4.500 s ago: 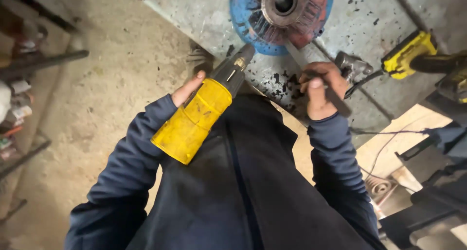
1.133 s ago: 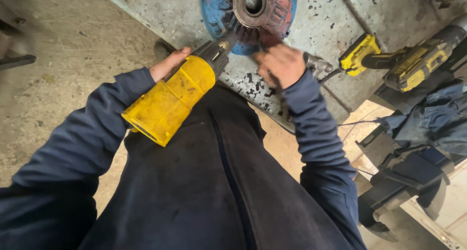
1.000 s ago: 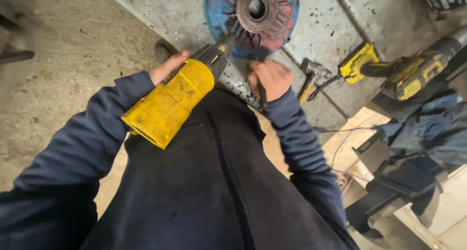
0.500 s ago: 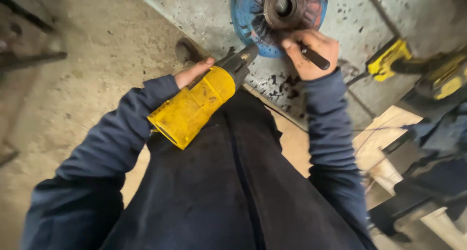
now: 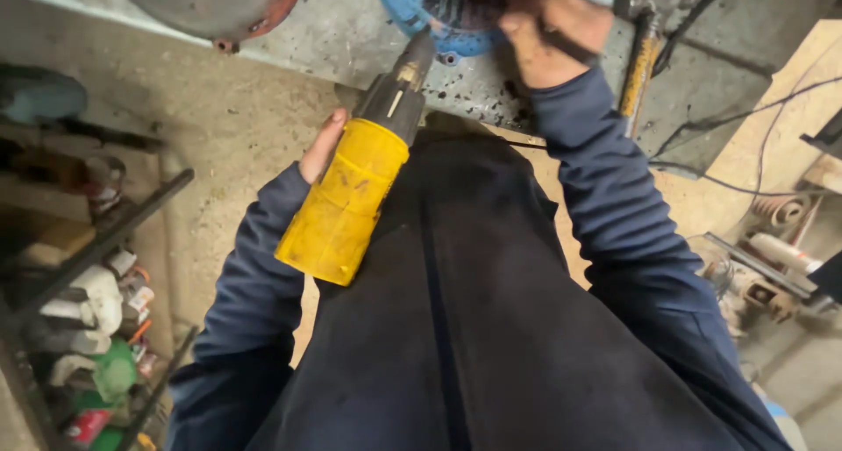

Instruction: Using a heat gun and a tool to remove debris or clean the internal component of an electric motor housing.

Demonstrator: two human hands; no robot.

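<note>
My left hand point(image 5: 321, 144) grips a yellow power tool point(image 5: 351, 196) with a dark nose, its tip aimed at a blue round metal part point(image 5: 419, 10) on the grey metal bench point(image 5: 351, 39). My right hand point(image 5: 548, 28) rests on the rusty centre of that part and is closed around a thin dark rod-like tool point(image 5: 566, 46). Both arms wear dark blue sleeves, and my dark jacket fills the lower middle of the view.
A hammer with a yellowish handle point(image 5: 645, 43) lies on the bench to the right. A grey round drum with a rusty rim point(image 5: 210, 3) sits at the top left. A shelf with bottles and cans point(image 5: 88, 311) stands at the left. Cables and metal parts lie at the right.
The view has shifted, so the blue part now sits at the top edge. My right hand has stayed on the part's centre. The yellow tool has stayed in my left hand.
</note>
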